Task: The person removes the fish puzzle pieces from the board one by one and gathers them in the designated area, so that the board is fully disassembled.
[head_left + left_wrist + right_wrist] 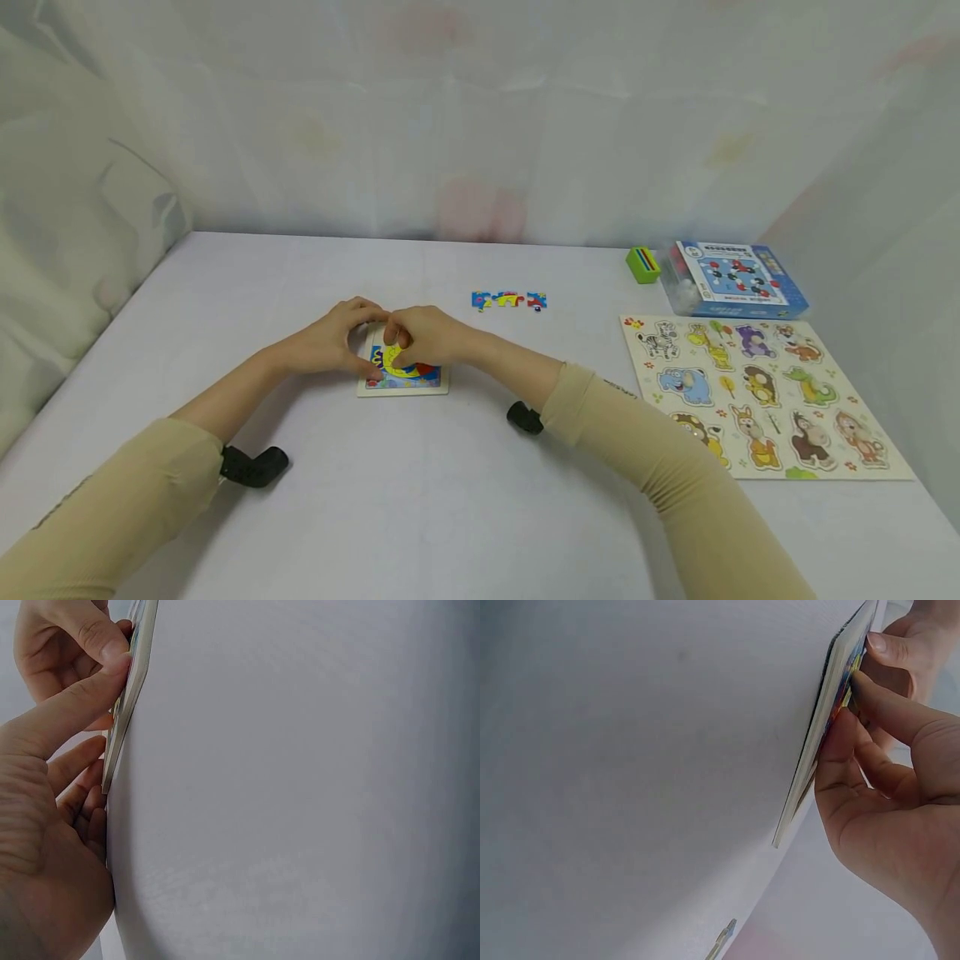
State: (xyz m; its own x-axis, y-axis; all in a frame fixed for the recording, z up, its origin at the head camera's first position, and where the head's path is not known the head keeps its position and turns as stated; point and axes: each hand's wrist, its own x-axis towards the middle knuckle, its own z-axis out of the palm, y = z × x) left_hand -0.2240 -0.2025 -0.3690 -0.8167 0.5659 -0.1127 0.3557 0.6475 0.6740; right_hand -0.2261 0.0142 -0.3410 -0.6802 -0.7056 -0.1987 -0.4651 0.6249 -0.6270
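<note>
A small square picture puzzle in a pale frame [403, 392] lies flat on the table, showing a yellow shape on blue. My left hand [327, 337] curves round its left side, the thumb on the near left part and the fingers at the far edge; in the left wrist view that thumb lies along the board [133, 694]. Over the puzzle's middle and right, my right hand [438, 335] has its fingers bent. The right wrist view shows the right hand [900, 802] with thumb and forefinger pinching at a coloured piece on the board's face; the fingers partly hide it.
Several joined and loose puzzle pieces [507, 299] lie behind and right of the board. Farther right are a green striped block [642, 265], a blue boxed set [738, 279] and a large animal board [726, 393]. Black devices [258, 467] are at both wrists. A curtain hangs behind.
</note>
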